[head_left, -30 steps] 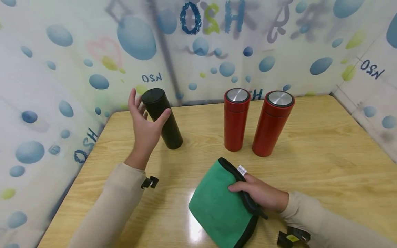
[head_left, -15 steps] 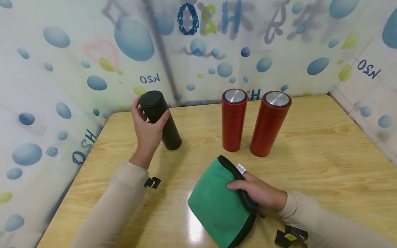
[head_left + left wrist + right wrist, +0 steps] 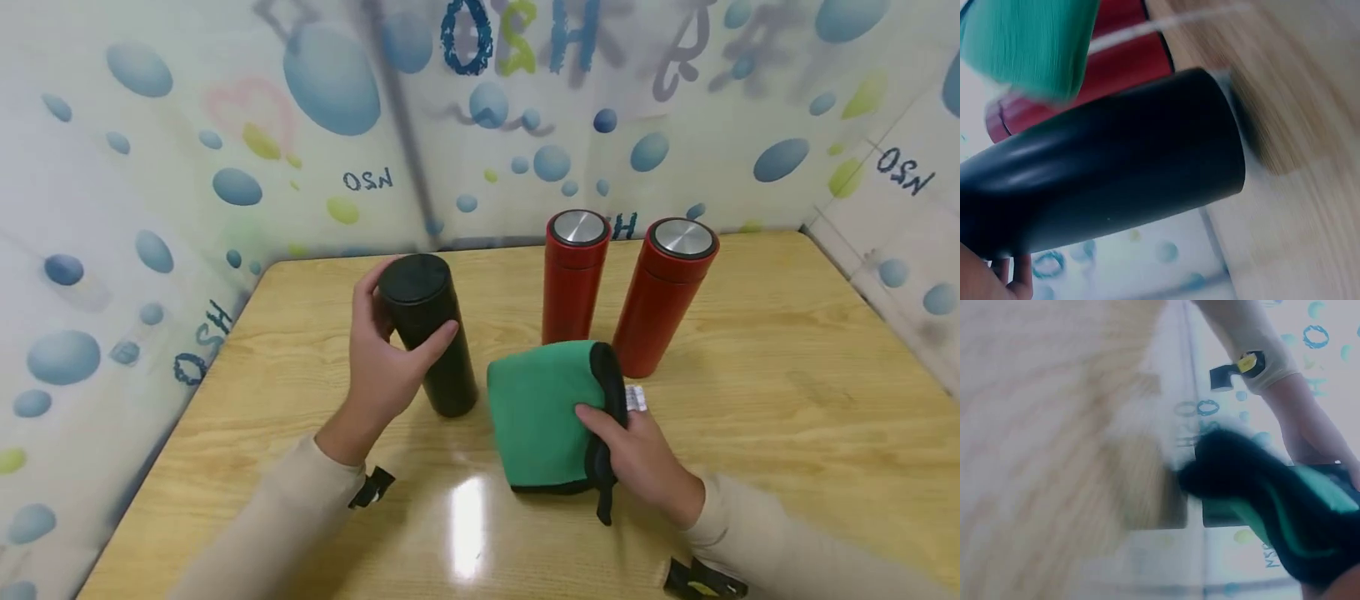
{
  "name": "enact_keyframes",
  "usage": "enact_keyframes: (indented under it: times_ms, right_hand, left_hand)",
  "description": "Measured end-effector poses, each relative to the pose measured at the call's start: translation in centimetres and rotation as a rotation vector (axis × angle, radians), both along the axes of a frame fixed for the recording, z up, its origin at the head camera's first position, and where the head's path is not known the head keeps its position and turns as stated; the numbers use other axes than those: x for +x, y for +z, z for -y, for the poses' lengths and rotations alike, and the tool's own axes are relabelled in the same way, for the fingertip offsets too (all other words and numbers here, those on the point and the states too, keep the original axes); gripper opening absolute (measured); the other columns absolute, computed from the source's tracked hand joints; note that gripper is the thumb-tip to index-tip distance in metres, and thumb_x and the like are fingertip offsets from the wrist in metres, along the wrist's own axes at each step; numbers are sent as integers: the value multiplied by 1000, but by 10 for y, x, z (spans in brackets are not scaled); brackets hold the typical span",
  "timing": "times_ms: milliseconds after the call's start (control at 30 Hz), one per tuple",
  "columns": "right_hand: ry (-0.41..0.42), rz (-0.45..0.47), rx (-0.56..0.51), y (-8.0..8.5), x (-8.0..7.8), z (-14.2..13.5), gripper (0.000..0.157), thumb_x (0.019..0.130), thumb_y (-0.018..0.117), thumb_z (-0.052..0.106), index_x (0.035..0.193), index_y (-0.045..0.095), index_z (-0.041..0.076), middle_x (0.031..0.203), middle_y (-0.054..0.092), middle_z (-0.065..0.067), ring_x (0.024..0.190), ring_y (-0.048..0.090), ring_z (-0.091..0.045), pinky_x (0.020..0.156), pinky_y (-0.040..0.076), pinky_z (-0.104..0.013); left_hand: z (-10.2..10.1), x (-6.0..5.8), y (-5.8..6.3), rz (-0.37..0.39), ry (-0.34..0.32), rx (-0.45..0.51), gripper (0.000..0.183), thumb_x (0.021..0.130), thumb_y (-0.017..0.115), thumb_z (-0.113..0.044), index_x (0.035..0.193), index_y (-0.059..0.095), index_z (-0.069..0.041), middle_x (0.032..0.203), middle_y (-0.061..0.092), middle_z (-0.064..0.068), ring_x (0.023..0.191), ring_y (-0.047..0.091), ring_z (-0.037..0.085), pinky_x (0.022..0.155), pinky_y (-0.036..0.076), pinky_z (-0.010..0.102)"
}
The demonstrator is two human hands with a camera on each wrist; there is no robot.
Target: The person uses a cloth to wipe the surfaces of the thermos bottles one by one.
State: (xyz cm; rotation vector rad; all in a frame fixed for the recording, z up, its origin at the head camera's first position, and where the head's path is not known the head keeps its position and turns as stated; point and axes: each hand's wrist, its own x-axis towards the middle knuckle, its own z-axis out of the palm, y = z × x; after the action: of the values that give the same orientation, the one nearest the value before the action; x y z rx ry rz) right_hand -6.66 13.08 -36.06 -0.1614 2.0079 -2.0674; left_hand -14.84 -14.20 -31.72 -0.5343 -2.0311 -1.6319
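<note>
My left hand (image 3: pixel 382 367) grips a black cylindrical bottle (image 3: pixel 453 375) near its top, thumb on the near side. In the left wrist view the black bottle (image 3: pixel 1116 162) lies across the picture, its base close over the wooden tabletop. A folded green cloth (image 3: pixel 543 417) with black edging and a white tag is pinched in my right hand (image 3: pixel 648 462), thumb on top and the other fingers mostly hidden. The cloth is held just right of the black bottle. Blur covers much of the cloth (image 3: pixel 1235 469) in the right wrist view.
Two red bottles with silver lids stand behind the cloth: the left red bottle (image 3: pixel 572 292), its base hidden by the cloth, and the right red bottle (image 3: pixel 660 308), leaning in this view. A patterned wall covering (image 3: pixel 487 192) rises behind the wooden table (image 3: pixel 787 400).
The left hand has closed round the black bottle and brought it nearer and to the right. The right hand has raised and turned the cloth, moving it toward the bottle.
</note>
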Motion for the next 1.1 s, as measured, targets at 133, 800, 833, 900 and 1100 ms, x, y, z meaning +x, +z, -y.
enact_keyframes:
  times_ms: [133, 800, 833, 900, 1100]
  right_hand:
    - [-150, -217, -19, -4, 10, 0, 33, 105, 47, 10, 135, 45, -5, 123, 65, 7, 109, 65, -2, 91, 54, -19]
    - [-236, -728, -175, -17, 15, 3, 51, 97, 36, -16, 135, 49, 16, 133, 56, 8, 122, 51, -1, 104, 39, -12]
    - [-225, -720, -185, -18, 15, 4, 51, 97, 37, -16, 134, 50, 17, 131, 56, 9, 121, 51, 0, 104, 39, -12]
    - [-198, -699, -195, -20, 16, 4, 48, 99, 39, -12, 133, 51, 18, 130, 56, 10, 119, 50, 0, 103, 39, -11]
    - [-205, -546, -7, -19, 19, 4, 40, 98, 46, -9, 135, 51, 5, 129, 58, 15, 117, 54, 4, 99, 42, -8]
  left_hand:
    - [-18, 17, 2, 3, -107, -13, 86, 76, 82, -2, 149, 36, -9, 132, 57, 14, 113, 60, 27, 91, 52, 30]
    - [-57, 52, -9, -79, -359, -124, 92, 82, 83, -24, 151, 23, -6, 130, 61, 19, 122, 60, 29, 98, 51, 41]
    - [-57, 51, -10, -96, -359, -133, 90, 84, 81, -28, 150, 24, -4, 131, 60, 20, 122, 59, 29, 97, 52, 41]
    - [-58, 50, -11, -120, -356, -145, 87, 86, 78, -33, 149, 26, -3, 133, 58, 19, 122, 59, 29, 96, 53, 41]
    - [-58, 47, -13, -129, -374, -147, 83, 86, 78, -32, 146, 30, -3, 135, 54, 19, 121, 57, 29, 95, 54, 38]
